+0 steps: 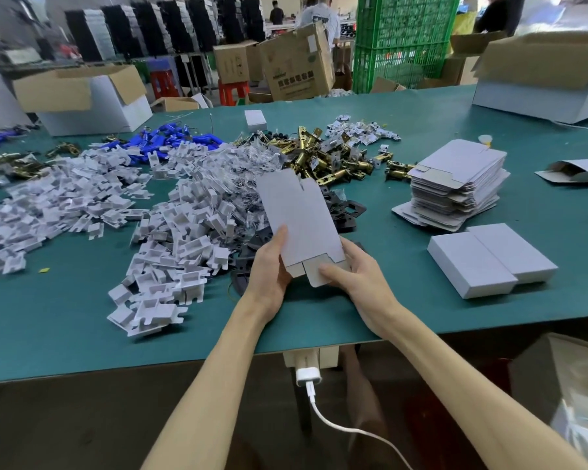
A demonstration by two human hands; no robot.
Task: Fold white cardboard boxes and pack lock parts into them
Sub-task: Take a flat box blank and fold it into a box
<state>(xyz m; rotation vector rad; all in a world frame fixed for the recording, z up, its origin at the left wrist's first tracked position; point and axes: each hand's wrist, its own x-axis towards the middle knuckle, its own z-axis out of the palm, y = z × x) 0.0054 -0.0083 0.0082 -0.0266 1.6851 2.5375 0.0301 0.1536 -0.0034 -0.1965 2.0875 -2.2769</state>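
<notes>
We held one flat box blank (299,215) upright and tilted away from us, above the near part of the green table (421,317), over the edge of a scatter of black plates (343,208). Our left hand (272,266) gripped its lower left edge, the thumb laid up along the front face and the fingers curled behind, out of sight. Our right hand (357,276) gripped the lower right corner, the thumb pressed flat across the bottom flap and the fingers wrapped round the back. Both hands were closed on the cardboard, neither spread. The blank was unfolded, its bottom flaps showing brown inner board and a notch at its top edge. To our right lay a tall stack of flat blanks (455,178), and nearer us two folded white boxes (489,259) sat side by side, touching. To our left a wide heap of white inserts (170,225) covered the table, reaching close beside the left hand. Beyond the blank lay a pile of brass latch parts (323,154), with blue parts (170,140) further left and a small white box (255,118) standing alone behind them.
</notes>
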